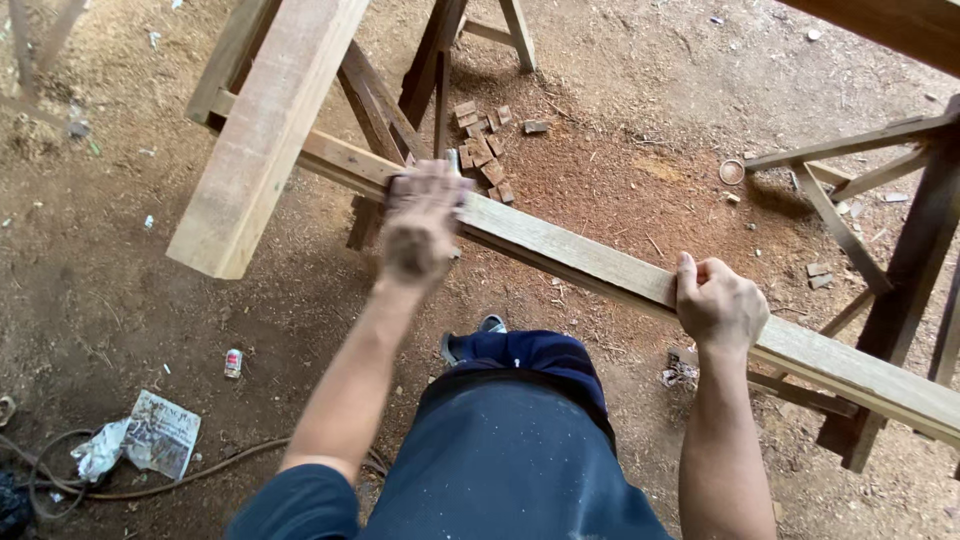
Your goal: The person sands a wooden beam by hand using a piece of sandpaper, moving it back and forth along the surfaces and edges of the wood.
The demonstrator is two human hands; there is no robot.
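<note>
While the long wooden plank (600, 265) runs from centre left down to the lower right edge, the left hand (420, 225), blurred, presses on it mid-frame and the right hand (722, 305) clenches its edge further right. A thicker beam (265, 130) lies upper left.

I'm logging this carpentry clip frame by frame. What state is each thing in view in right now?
Long plank: lying across the sawhorses, held by both hands.
Left hand: pressed on the plank, motion-blurred; grip unclear.
Right hand: closed over the plank's near edge.
Thick beam: resting on the left sawhorse, untouched.
Wood offcuts: scattered on the dirt.
Cable: slack on the ground.
Paper: crumpled.
</note>
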